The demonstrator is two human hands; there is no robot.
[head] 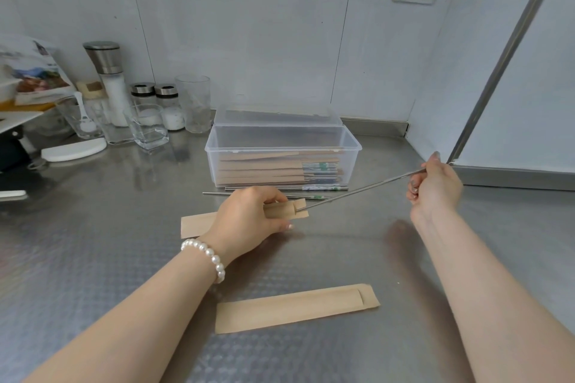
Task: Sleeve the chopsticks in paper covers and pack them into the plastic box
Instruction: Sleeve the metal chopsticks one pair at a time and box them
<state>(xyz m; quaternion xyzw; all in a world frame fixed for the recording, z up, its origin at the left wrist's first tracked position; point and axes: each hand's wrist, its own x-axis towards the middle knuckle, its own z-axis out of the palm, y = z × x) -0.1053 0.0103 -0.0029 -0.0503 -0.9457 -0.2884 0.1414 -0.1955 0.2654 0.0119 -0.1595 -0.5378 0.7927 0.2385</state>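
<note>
Head view: left hand (249, 218) grips a paper cover (281, 210) on the steel counter (93, 258); right hand (435, 186), raised right, pinches metal chopsticks (357, 191), tips at the cover's mouth, near the plastic box (281, 141).

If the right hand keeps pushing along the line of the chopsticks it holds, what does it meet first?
Probably the open mouth of the paper sleeve held by the left hand; the tips of the chopsticks in the right hand already sit there.
</note>
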